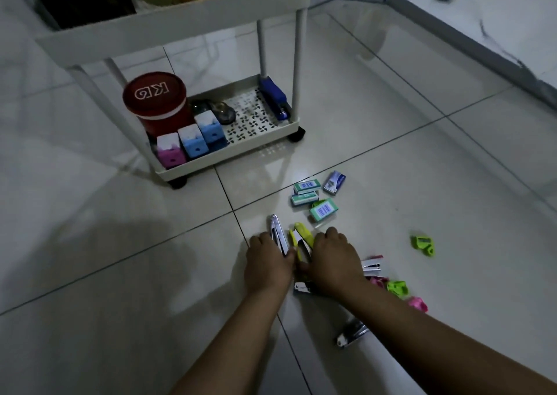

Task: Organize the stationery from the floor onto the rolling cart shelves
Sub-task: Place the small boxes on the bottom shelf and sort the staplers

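Observation:
On the tiled floor my left hand (266,263) closes around a silver stapler (278,232) and my right hand (333,260) closes around a yellow stapler (301,234). Both staplers stick out forward from under the fingers. More staplers lie beside and under my right forearm: a silver one (352,333), a pink one (373,265) and a small one (301,287). Several small staple boxes (315,197) lie just ahead of my hands. The white rolling cart (235,147) stands further ahead; its bottom shelf holds a red tub (155,99), pink and blue sharpeners (190,140), a tape dispenser and a blue stapler (273,97).
Green and pink sharpeners lie loose on the floor to the right: a green one (423,245), another green one (398,287) and a pink one (418,303). A white low surface (497,33) runs along the upper right. The cart's upper shelf (193,18) holds several cups.

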